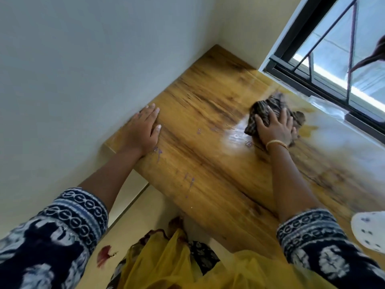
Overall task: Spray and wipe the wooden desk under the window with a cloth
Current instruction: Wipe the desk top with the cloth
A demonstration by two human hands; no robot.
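Cloth [268, 110]: dark, checked, crumpled. It lies on the wooden counter [208, 174] under the right hand [275, 130], bunching out past the fingertips toward the window [333, 65].

Right hand: palm down on the cloth, fingers spread and slightly bent over the folds, pressing it to the counter; whether the fingers actually grip the fabric cannot be told. Gold bangle [277, 143] at the wrist.

Wet, shiny patch [233, 134] on the counter just beside the thumb side of the right hand, touching the cloth's edge. Small sparkly object [248, 143] sits in the wet area near the wrist; too small to identify.

Left hand [143, 130]: well apart from the right, flat on the counter at the edge against the wall [73, 80], fingers straight and together, holding nothing.

Purple flecks [190, 182] on the wood between the two forearms. Both sleeves dark blue with white print. White spotted object [368, 230] at the right elbow side, partly cut off.
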